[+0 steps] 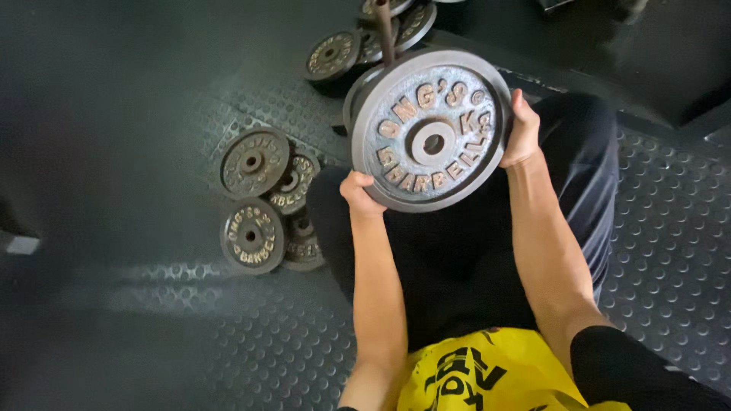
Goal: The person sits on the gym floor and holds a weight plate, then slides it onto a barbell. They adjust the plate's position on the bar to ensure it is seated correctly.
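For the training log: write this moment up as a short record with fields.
held item: large round grey cast-iron weight plate with raised lettering and a centre hole
left hand: grips the plate's lower left rim
right hand: grips the plate's right rim
behind plate: dark metal bar, more plates on it
floor: dark studded rubber mat
nearby: small dark iron plates piled on the mat, left of the person's knees
clothing: yellow shirt, dark trousers

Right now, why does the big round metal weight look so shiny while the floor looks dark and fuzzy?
In the head view, light falls on the large round grey iron weight plate held by the left hand and right hand; the left side of the black studded rubber floor lies in shadow and looks blurred.
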